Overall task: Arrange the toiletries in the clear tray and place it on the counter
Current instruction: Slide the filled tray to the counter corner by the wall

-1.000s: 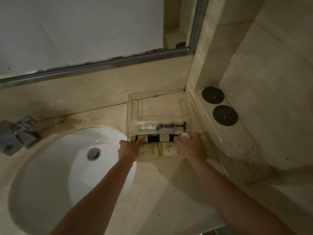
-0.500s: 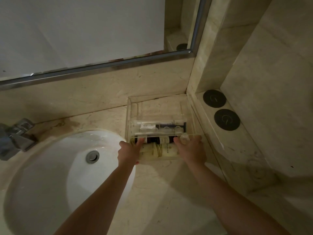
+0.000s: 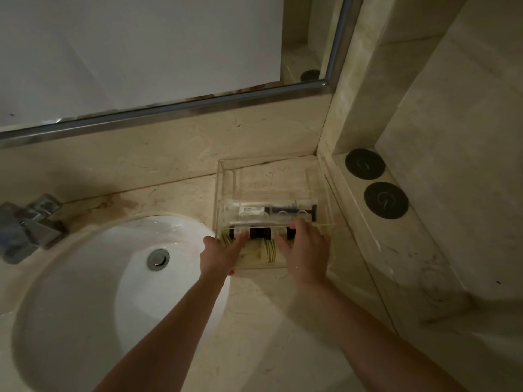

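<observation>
The clear tray (image 3: 226, 190) stands on the marble counter (image 3: 254, 321) in the corner right of the sink. Inside lie a white tube (image 3: 252, 210), a dark-handled item (image 3: 294, 208), dark bottles (image 3: 261, 232) and cream bottles (image 3: 261, 251), all on their sides. My left hand (image 3: 219, 256) grips the tray's near-left corner, thumb over the rim. My right hand (image 3: 307, 250), slightly blurred, lies over the near-right rim with its fingers on the dark bottles and its thumb spread across the front wall.
A white sink basin (image 3: 99, 278) with a metal drain (image 3: 158, 258) sits left of the tray, a chrome tap (image 3: 31, 224) behind it. Two black round discs (image 3: 365, 164) (image 3: 386, 200) lie on a raised ledge at the right. A mirror (image 3: 141, 52) is above.
My right hand has slid left along the tray's near rim and now covers the white cap seen earlier. The left hand and tray have hardly moved.
</observation>
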Motion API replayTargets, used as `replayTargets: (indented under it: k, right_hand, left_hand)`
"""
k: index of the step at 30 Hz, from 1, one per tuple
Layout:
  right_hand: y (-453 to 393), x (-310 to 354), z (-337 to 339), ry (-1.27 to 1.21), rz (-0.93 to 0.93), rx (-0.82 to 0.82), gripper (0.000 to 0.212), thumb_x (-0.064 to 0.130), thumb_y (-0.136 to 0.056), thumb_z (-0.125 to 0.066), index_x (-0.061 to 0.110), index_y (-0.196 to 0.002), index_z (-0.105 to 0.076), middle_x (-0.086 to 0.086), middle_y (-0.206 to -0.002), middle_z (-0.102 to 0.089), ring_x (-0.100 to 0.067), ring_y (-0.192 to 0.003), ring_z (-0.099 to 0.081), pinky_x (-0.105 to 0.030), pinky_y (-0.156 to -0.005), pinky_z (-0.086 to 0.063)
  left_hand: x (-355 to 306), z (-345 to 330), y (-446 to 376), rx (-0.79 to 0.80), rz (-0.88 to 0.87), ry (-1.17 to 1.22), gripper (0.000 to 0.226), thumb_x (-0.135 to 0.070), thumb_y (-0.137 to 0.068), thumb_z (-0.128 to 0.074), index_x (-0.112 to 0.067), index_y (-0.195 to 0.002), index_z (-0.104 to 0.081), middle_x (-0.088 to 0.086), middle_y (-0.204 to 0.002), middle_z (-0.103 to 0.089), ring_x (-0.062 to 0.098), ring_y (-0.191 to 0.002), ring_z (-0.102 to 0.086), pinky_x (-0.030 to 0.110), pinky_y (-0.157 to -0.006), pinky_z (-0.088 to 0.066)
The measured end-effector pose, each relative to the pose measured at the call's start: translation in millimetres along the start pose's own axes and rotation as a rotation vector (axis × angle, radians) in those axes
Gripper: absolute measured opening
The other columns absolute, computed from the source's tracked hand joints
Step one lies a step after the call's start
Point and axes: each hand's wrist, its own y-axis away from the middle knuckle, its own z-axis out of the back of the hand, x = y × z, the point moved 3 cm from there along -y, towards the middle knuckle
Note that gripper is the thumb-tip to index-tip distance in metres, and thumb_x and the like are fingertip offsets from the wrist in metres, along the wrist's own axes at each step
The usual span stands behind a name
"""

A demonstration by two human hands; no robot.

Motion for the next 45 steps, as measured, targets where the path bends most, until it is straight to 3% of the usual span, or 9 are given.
replayTargets:
  k: [11, 18, 21, 24, 28, 32, 35, 38, 45]
  right_hand:
    - [-6.1, 4.8, -3.0, -0.054, -0.087, 0.024, 0.030, 0.032, -0.076, -0.074, 0.021, -0.083, -0.047, 0.002, -0.075, -0.062, -0.017, -0.069, -0.058, -0.033, -0.072, -0.044]
    - [-4.8, -3.0, 4.1, -0.003, -0.070, -0.030, 0.023, 0.034, -0.080, -0.069, 0.022, -0.078, -0.050, 0.006, -0.074, -0.056, -0.012, -0.070, -0.052, -0.029, -0.072, -0.041]
    - [2.3, -22.3, 13.8, -0.050, -0.272, -0.184, 0.029, 0.037, -0.081, -0.067, 0.019, -0.097, -0.051, -0.002, -0.096, -0.059, -0.016, -0.088, -0.055, -0.034, -0.083, -0.048]
    - [6.8, -42.3, 22.8, -0.298, -0.594, -0.287, 0.042, 0.036, -0.085, -0.064, 0.014, -0.117, -0.045, -0.011, -0.114, -0.059, -0.026, -0.097, -0.062, -0.038, -0.077, -0.055]
    - [7.7, -55.9, 12.6, -0.477, -0.735, -0.164, 0.046, 0.035, -0.092, -0.055, 0.012, -0.129, -0.045, -0.014, -0.127, -0.054, -0.029, -0.103, -0.060, -0.031, -0.070, -0.046]
    - [2.6, -56.6, 5.7, -0.550, -0.784, -0.106, 0.047, 0.038, -0.092, -0.051, 0.016, -0.134, -0.045, -0.015, -0.133, -0.051, -0.026, -0.103, -0.057, -0.031, -0.073, -0.042]
    - [-4.2, -52.7, 3.8, -0.605, -0.764, -0.064, 0.050, 0.040, -0.091, -0.048, 0.020, -0.137, -0.042, -0.015, -0.134, -0.048, -0.022, -0.098, -0.056, -0.037, -0.075, -0.051]
    - [-9.8, -46.5, 0.8, -0.621, -0.746, -0.030, 0.058, 0.052, -0.083, -0.045, 0.025, -0.135, -0.043, -0.015, -0.132, -0.050, -0.030, -0.102, -0.060, -0.051, -0.081, -0.056]
    - [-12.4, -53.9, -16.1, -0.704, -0.836, 0.013, 0.068, 0.066, -0.064, -0.042, 0.036, -0.125, -0.040, -0.011, -0.122, -0.055, -0.029, -0.093, -0.064, -0.050, -0.075, -0.058]
  left_hand:
    - [-3.9, -6.9, -4.8, -0.040, 0.039, -0.002, 0.080, -0.061, -0.070, -0.072, -0.007, -0.120, -0.040, 0.013, -0.111, -0.058, 0.016, -0.068, -0.056, 0.040, -0.067, -0.060]
    - [-4.0, -8.6, -7.0, -0.065, 0.064, 0.069, 0.089, -0.059, -0.066, -0.075, -0.006, -0.127, -0.038, 0.014, -0.118, -0.050, 0.018, -0.074, -0.055, 0.039, -0.065, -0.061]
    - [-6.0, -7.0, -8.1, -0.068, 0.077, 0.166, 0.088, -0.054, -0.065, -0.079, -0.008, -0.126, -0.035, 0.016, -0.123, -0.046, 0.030, -0.094, -0.059, 0.034, -0.058, -0.059]
    - [-6.4, -6.4, -9.5, -0.057, 0.075, 0.234, 0.080, -0.043, -0.070, -0.079, -0.010, -0.126, -0.033, 0.018, -0.127, -0.042, 0.036, -0.103, -0.057, 0.032, -0.053, -0.056]
    - [-4.8, -8.6, -10.3, -0.035, 0.042, 0.278, 0.076, -0.032, -0.077, -0.074, -0.017, -0.138, -0.031, 0.017, -0.130, -0.039, 0.034, -0.100, -0.056, 0.030, -0.051, -0.054]
    - [-6.1, -9.2, -16.1, 0.012, 0.035, 0.382, 0.065, -0.029, -0.078, -0.072, -0.025, -0.134, -0.039, 0.017, -0.129, -0.043, 0.035, -0.104, -0.057, 0.029, -0.050, -0.055]
    - [-10.1, -8.4, -20.5, 0.033, 0.048, 0.478, 0.062, -0.025, -0.077, -0.073, -0.023, -0.131, -0.043, 0.018, -0.129, -0.044, 0.035, -0.102, -0.059, 0.028, -0.051, -0.057]
    - [-15.5, -8.6, -25.4, 0.023, 0.061, 0.526, 0.060, -0.025, -0.076, -0.075, -0.019, -0.128, -0.045, 0.018, -0.128, -0.045, 0.035, -0.101, -0.060, 0.028, -0.052, -0.057]
    - [-16.2, -11.9, -33.9, -0.049, 0.121, 0.532, 0.053, -0.021, -0.079, -0.074, -0.015, -0.125, -0.047, 0.018, -0.128, -0.047, 0.035, -0.100, -0.062, 0.029, -0.054, -0.059]
